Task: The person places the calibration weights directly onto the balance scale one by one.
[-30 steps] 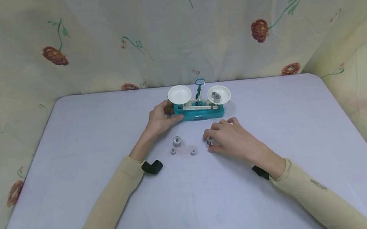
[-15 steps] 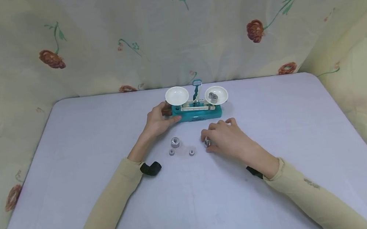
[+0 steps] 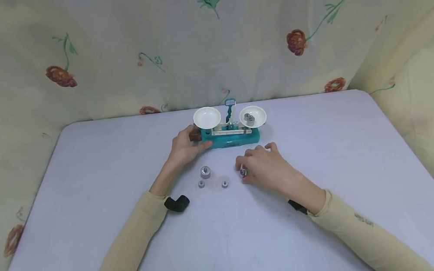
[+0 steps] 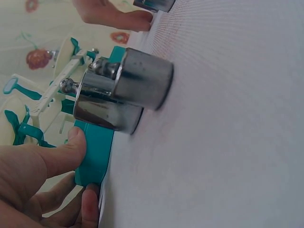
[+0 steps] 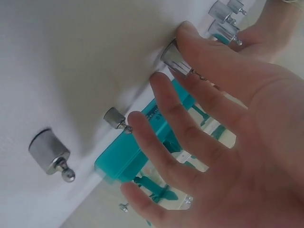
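Observation:
A teal balance scale (image 3: pixel 230 140) with two white pans stands near the table's far edge. My left hand (image 3: pixel 185 148) grips the left end of its base, thumb on the front. The scale's right pan (image 3: pixel 259 121) bears small metal weights; the left pan (image 3: pixel 207 117) is bare. My right hand (image 3: pixel 264 166) pinches a knobbed metal weight (image 5: pixel 175 58) between thumb and index finger, at the tabletop. Its other fingers are spread. Two more weights, one larger (image 5: pixel 49 149) and one smaller (image 5: pixel 113 117), stand beneath that hand, hidden in the head view.
Between the hands stand a large weight (image 3: pixel 205 174) and two small ones, the left one (image 3: pixel 201 184) and the right one (image 3: pixel 225 184). A pale cloth covers the table (image 3: pixel 228 248). A flowered curtain (image 3: pixel 176 39) hangs behind it.
The head view has shifted slightly, so everything appears a little lower and further left. Both hands keep about the same places relative to the scale and weights.

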`<move>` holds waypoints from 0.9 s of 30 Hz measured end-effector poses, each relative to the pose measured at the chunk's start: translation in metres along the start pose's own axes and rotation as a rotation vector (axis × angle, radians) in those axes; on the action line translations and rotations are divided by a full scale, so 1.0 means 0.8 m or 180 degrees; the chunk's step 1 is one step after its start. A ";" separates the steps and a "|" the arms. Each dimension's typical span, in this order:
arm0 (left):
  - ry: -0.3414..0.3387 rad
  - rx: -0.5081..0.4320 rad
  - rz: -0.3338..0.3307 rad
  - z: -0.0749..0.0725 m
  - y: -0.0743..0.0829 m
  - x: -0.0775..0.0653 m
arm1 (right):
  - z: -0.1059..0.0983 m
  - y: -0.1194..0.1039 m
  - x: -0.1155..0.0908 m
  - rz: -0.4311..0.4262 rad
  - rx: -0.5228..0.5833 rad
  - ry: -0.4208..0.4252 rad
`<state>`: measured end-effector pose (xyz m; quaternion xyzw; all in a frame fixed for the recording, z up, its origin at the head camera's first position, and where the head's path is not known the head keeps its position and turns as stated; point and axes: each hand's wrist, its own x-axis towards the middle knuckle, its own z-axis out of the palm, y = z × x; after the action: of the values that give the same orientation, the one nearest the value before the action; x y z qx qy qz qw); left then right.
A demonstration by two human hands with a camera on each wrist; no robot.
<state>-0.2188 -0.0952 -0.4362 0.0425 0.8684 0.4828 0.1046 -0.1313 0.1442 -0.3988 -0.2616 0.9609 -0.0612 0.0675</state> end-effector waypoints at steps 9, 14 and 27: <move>0.0018 0.0019 -0.0016 0.001 0.001 0.000 | 0.000 -0.003 0.004 -0.0003 -0.0075 0.0016; 0.0009 0.0024 0.0002 0.002 0.000 0.002 | 0.000 -0.001 0.003 -0.0004 -0.0042 0.0003; -0.0002 0.0004 0.0037 0.001 -0.001 0.001 | -0.002 0.006 -0.004 -0.0162 -0.0163 0.0157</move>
<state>-0.2190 -0.0950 -0.4374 0.0478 0.8684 0.4829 0.1020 -0.1314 0.1502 -0.3974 -0.2860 0.9565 -0.0448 0.0355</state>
